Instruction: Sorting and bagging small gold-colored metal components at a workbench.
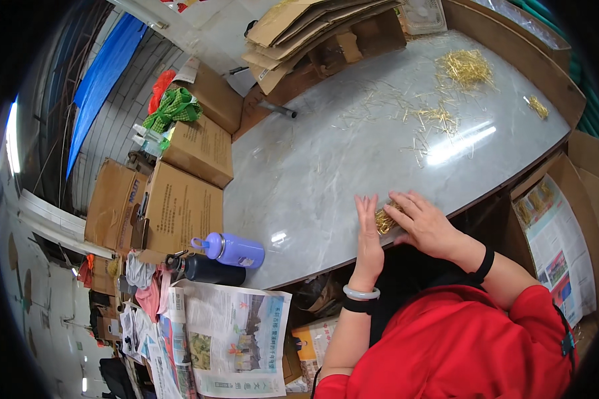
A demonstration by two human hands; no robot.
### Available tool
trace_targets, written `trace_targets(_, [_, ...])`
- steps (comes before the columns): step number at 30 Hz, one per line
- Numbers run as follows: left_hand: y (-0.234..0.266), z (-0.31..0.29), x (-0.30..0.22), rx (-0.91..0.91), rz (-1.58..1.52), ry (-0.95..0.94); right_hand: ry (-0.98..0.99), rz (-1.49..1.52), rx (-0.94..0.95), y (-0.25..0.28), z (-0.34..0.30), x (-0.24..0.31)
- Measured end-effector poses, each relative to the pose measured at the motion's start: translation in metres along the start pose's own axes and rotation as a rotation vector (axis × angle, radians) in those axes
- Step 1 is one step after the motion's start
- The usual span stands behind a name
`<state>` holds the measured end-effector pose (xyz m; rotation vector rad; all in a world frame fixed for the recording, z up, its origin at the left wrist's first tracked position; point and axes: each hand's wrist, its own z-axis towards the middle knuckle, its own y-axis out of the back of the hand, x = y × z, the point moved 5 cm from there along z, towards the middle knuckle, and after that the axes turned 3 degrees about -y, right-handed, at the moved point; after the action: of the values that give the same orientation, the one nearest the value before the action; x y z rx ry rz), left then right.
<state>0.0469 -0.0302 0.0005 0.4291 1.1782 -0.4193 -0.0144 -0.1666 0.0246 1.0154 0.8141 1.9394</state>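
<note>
A small bundle of thin gold-coloured wire pieces (383, 222) lies at the near edge of the grey marble-patterned tabletop (299, 193), between my two hands. Against its left side stands my left hand (368, 236), on edge, its fingers stretched out straight. My right hand (424, 225) reaches over from the right, fingers apart and slightly bent, resting on the pieces and partly covering them. Neither hand is wrapped round the bundle. Farther back are a large heap of the same wire pieces (466, 68), a looser scatter (438, 118) and a small neat bundle (538, 107).
Cardboard boxes (196, 149) line the table's left side, with flattened cardboard (313, 33) at the back. A purple bottle (233, 250) and a black bottle (209, 269) are at the near left. Newspaper (236, 332) lies below them; an open carton (559, 233) stands right.
</note>
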Motion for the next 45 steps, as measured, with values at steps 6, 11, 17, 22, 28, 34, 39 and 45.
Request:
trace_targets(6, [-0.003, -0.004, -0.017, -0.13, -0.334, 0.06, -0.052, 0.055, -0.166, 0.006, -0.002, 0.004])
trace_targets(11, [0.011, -0.004, -0.02, -0.155, 0.117, -0.108, -0.107, -0.158, -0.14, 0.002, -0.012, -0.016])
trace_targets(17, [0.0, -0.002, -0.01, 0.064, 0.876, -0.194, -0.103, -0.352, -0.118, 0.01, -0.01, -0.006])
trace_targets(22, [-0.02, 0.0, -0.01, 0.166, 1.186, -0.187, -0.178, -0.206, -0.12, 0.006, -0.01, -0.014])
trace_targets(28, [-0.025, 0.001, -0.016, 0.221, 1.227, -0.17, -0.172, -0.204, -0.115, 0.002, -0.004, -0.01])
trace_targets(34, [-0.011, -0.002, -0.008, 0.115, 0.977, -0.122, -0.141, -0.296, -0.143, 0.014, -0.007, -0.011])
trace_targets(39, [-0.017, 0.001, -0.007, 0.149, 1.139, -0.118, -0.122, -0.271, -0.134, 0.019, -0.005, -0.016])
trace_targets(45, [-0.018, -0.002, -0.007, 0.15, 1.158, -0.125, -0.12, -0.196, -0.112, 0.012, -0.007, -0.024])
